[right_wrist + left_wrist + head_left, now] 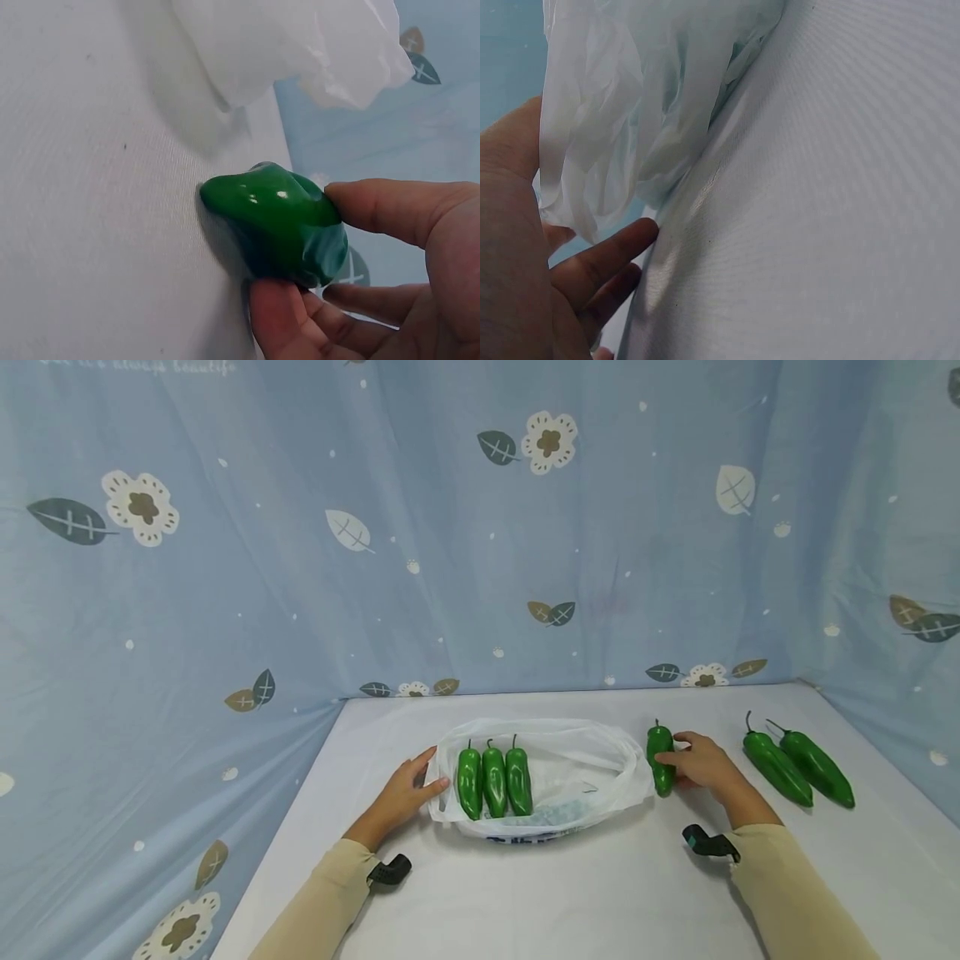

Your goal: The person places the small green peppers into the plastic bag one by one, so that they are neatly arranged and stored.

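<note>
A white plastic bag (577,752) lies spread with its mouth wide, and three green chili peppers (493,781) rest side by side in its left part. My left hand (405,789) holds the bag's left edge, thumb over the rim and fingers outside. In the left wrist view, the bag's wall (622,97) hangs between that thumb and the fingers (604,259). Just right of the bag, my right hand (703,762) grips another green chili pepper (660,758). The right wrist view shows this pepper (274,217) end-on, with the thumb and fingers on opposite sides of it.
Two more green chili peppers (777,768) lie next to each other at the right of the white table (570,902). A blue curtain (450,527) with flowers and leaves stands behind the table and along its sides. Small black devices (708,842) sit at both wrists.
</note>
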Available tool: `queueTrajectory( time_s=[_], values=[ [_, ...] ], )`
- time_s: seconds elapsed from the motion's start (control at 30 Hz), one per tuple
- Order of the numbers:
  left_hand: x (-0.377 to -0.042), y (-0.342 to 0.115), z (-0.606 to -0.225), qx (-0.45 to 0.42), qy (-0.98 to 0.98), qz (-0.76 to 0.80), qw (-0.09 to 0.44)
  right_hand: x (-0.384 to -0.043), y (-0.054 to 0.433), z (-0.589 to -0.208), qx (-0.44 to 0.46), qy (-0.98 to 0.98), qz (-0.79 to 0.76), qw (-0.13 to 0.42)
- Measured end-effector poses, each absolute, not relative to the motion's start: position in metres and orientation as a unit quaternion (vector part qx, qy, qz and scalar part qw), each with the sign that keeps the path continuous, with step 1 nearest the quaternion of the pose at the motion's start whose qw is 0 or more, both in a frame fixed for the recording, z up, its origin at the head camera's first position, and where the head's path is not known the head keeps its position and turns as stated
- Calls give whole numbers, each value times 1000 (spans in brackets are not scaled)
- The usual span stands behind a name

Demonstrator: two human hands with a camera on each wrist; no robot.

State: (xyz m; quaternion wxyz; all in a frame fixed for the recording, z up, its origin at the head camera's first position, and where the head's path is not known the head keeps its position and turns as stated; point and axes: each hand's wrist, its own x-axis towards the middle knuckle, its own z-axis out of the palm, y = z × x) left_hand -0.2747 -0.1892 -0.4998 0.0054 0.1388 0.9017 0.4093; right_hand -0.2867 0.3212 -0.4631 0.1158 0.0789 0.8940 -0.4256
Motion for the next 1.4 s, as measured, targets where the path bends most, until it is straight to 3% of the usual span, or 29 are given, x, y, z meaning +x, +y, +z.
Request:
queueTrajectory(
  time_s=[0.63, 1.4],
  values=[
    [-278, -191, -504, 151, 899, 412, 1, -263, 331, -451, 44, 876, -470, 96],
    [-281, -191, -504, 143, 900, 412, 6, -256, 308, -420, 15, 855, -512, 80]
  ],
)
